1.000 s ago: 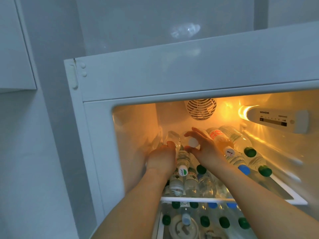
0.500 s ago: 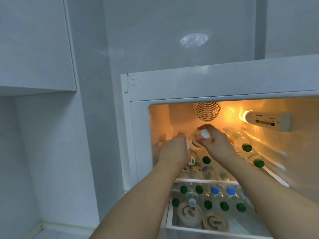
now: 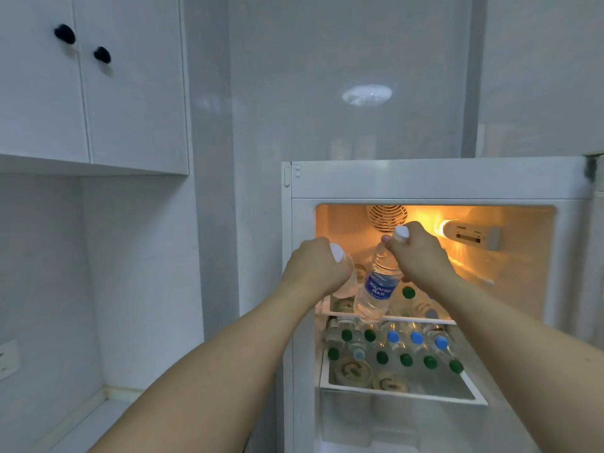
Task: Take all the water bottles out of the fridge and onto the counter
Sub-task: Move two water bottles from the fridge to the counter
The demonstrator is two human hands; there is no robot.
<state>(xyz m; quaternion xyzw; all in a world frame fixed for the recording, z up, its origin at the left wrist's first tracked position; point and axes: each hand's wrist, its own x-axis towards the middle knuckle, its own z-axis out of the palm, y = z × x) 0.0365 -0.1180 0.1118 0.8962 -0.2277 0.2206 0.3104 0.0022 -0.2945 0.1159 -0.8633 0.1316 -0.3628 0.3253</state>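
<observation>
Hands lifted two bottles clear of fridge (image 3: pixel 438 179) opening.
Left hand (image 3: pixel 313 273) gripped white-capped bottle (image 3: pixel 341 276); right hand (image 3: pixel 420 255) gripped Aquafina bottle (image 3: pixel 376 291) near neck. Many bottles (image 3: pixel 405 346) remained on shelves; counter (image 3: pixel 98 423) held none in view.

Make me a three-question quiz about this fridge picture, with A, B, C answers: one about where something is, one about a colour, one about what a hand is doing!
1. Where is the round fan grille?
A. on the fridge's back wall, at the top
B. on the bottom shelf
C. on the cupboard door

2. What colour is the cap of the Aquafina bottle?
A. green
B. white
C. red

3. What is the right hand doing?
A. hanging empty
B. pushing the door
C. gripping the Aquafina bottle near its cap

Answers: 1 A, the grille sits above the bottles at the back. 2 B, the cap looks white beside the fingers. 3 C, the fingers curl round the neck.
</observation>
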